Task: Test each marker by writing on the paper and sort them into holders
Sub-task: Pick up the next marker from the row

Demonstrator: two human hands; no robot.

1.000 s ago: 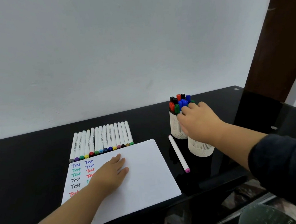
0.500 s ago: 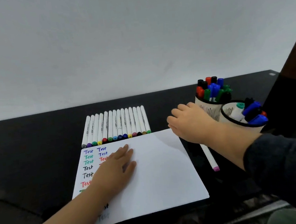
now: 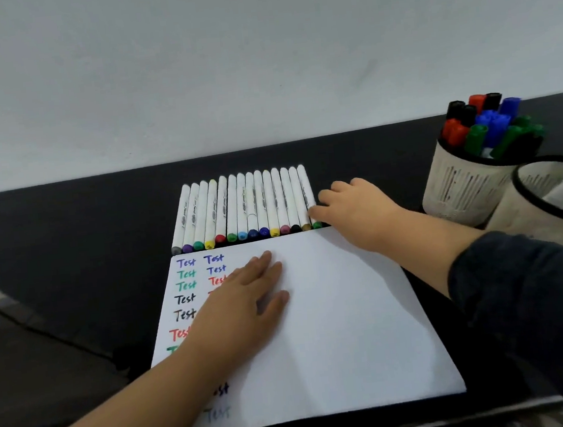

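Observation:
A white paper (image 3: 351, 310) lies on the black table, with coloured "Test" words down its left side. My left hand (image 3: 241, 306) rests flat on it, fingers straight, covering some of the words. Behind the paper lies a row of several white markers (image 3: 245, 206) with coloured end caps. My right hand (image 3: 358, 209) is at the row's right end, its fingertips touching the rightmost, green-capped marker (image 3: 305, 187), which still lies in the row. Two white holders stand at the right: the back holder (image 3: 460, 189) is packed with capped markers, and the front holder (image 3: 526, 203) holds a few.
The black table (image 3: 72, 268) runs back to a pale wall (image 3: 258, 60). My right dark sleeve (image 3: 528, 292) crosses the table between the paper and the holders and hides what lies under it.
My right hand has left the holders and moved left to the right end of the marker row. The view has swung left. My left hand has stayed on the paper.

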